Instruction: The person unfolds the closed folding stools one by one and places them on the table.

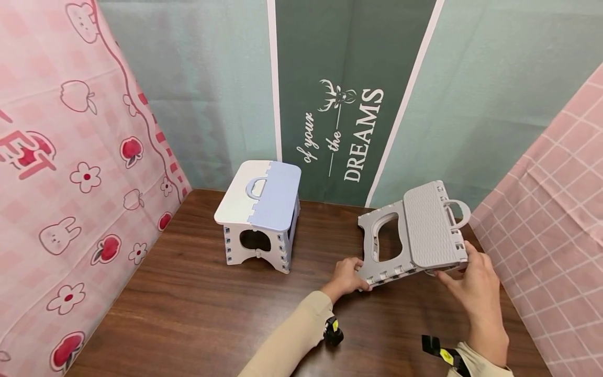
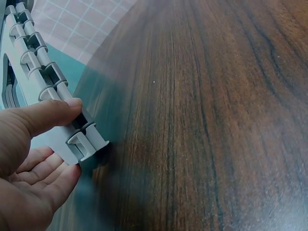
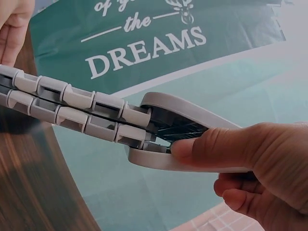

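A grey folding stool [image 1: 430, 228], folded nearly flat, is held tilted over the table by both hands. At its leg end, my left hand [image 1: 346, 276] grips the corner; in the left wrist view the thumb lies on the hinged edge [image 2: 53, 77] and the fingers are beneath. At the seat end, my right hand [image 1: 477, 283] holds the seat's edge. The right wrist view has the right thumb [image 3: 192, 147] at the gap between the two seat halves, which stand slightly apart. The stool's loop handle [image 1: 464, 213] sticks out beyond the right side.
An unfolded stool [image 1: 273, 196] with a white and blue top stands upright on the wooden table [image 1: 198, 319], left of the grey one. Green cloth [image 1: 212, 104] hangs at the back, with pink patterned cloth [image 1: 56, 173] at left and pink checked cloth [image 1: 560, 220] at right.
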